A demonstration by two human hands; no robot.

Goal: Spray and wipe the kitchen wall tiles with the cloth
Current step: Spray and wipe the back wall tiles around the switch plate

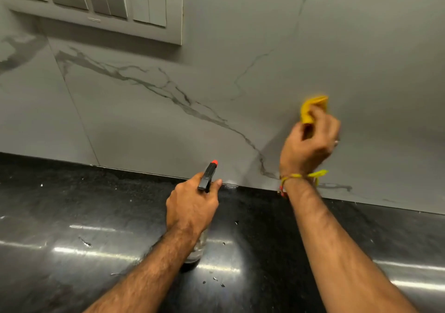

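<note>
Grey marble-look wall tiles (149, 110) with dark veins rise behind a black counter. My right hand (310, 144) grips a bunched yellow cloth (313, 108) and holds it against the tile, right of centre. My left hand (192, 204) is wrapped round the neck of a spray bottle (208, 175) with a black trigger head and a red nozzle that points toward the wall. The bottle's clear body (196, 250) shows below my wrist, close over the counter.
A glossy black stone counter (72, 216) runs along the bottom of the wall, with small specks and light glare on it. A grey switch and socket panel (96, 2) is fixed on the wall at the upper left. Thread bands circle my right wrist (296, 178).
</note>
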